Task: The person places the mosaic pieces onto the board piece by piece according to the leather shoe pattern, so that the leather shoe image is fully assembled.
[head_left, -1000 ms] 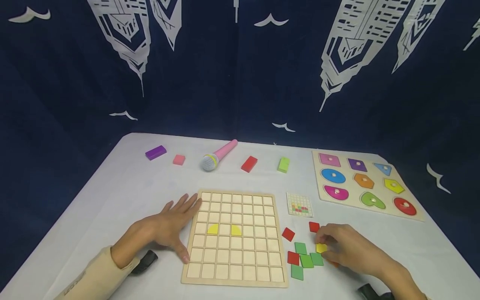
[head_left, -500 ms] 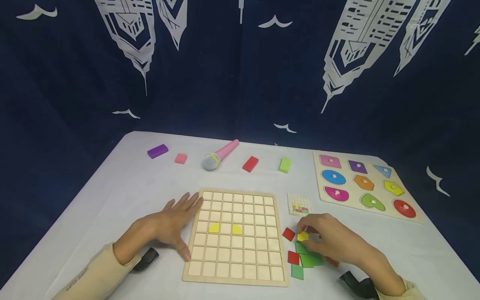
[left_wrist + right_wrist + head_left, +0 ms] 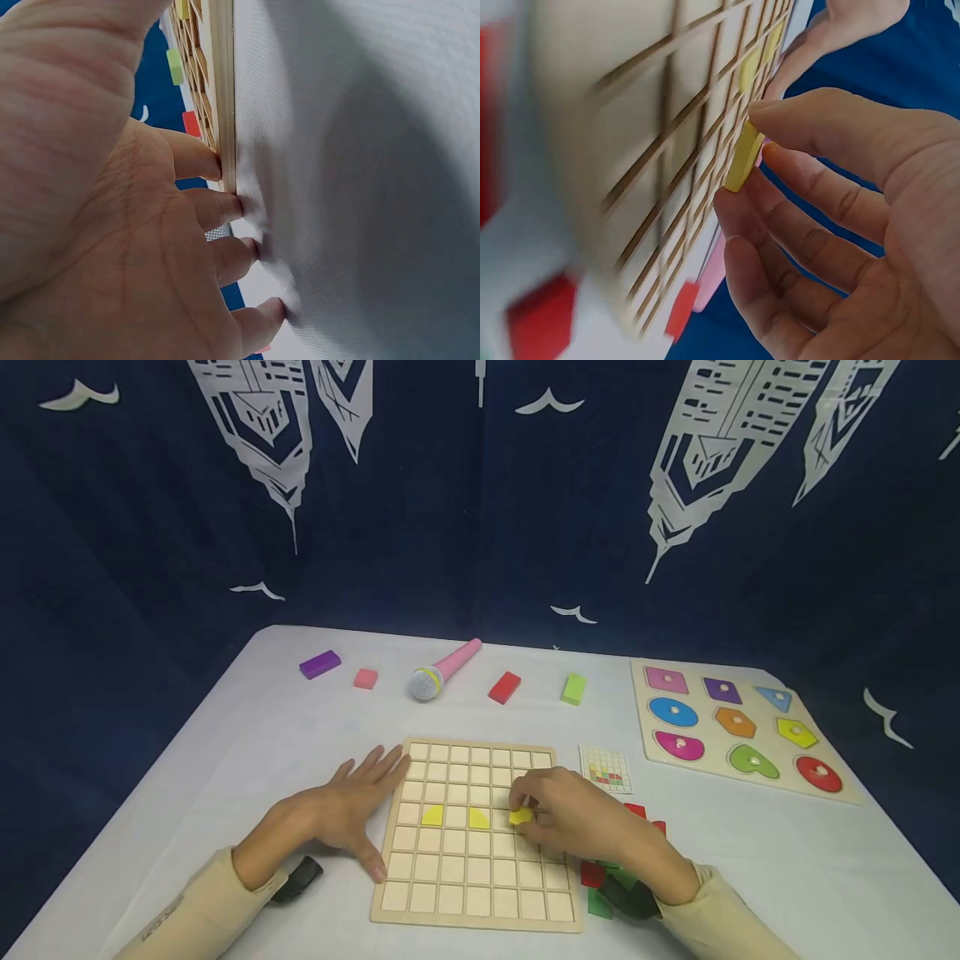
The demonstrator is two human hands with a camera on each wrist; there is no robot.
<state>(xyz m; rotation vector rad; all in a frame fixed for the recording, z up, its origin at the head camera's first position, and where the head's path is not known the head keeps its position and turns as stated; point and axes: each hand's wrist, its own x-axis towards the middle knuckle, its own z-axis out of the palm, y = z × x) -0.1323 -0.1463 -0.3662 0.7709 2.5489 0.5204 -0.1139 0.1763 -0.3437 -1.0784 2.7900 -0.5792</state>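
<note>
A wooden grid board [image 3: 475, 927] lies on the white table with two yellow quarter-round pieces [image 3: 432, 815] set in separate cells of one row. My left hand [image 3: 341, 810] rests along the board's left edge, fingers spread; in the left wrist view its fingertips touch the edge and the cloth. Over the right part of that row, my right hand [image 3: 573, 810] pinches a yellow tile [image 3: 744, 156] between thumb and fingers. From the right wrist view, that tile is tilted close to the grid surface. Whether it touches the board I cannot tell.
Red tiles [image 3: 592, 874] and green tiles [image 3: 600, 903] lie right of the board, partly under my right forearm. A small pattern card [image 3: 606, 769] sits near them. Beyond are a shape puzzle [image 3: 738, 727], a pink toy microphone [image 3: 446, 670] and several coloured blocks [image 3: 505, 687].
My right hand has picked up the yellow tile from beside the loose tiles and carried it left over the board. My left hand has stayed at the board's edge.
</note>
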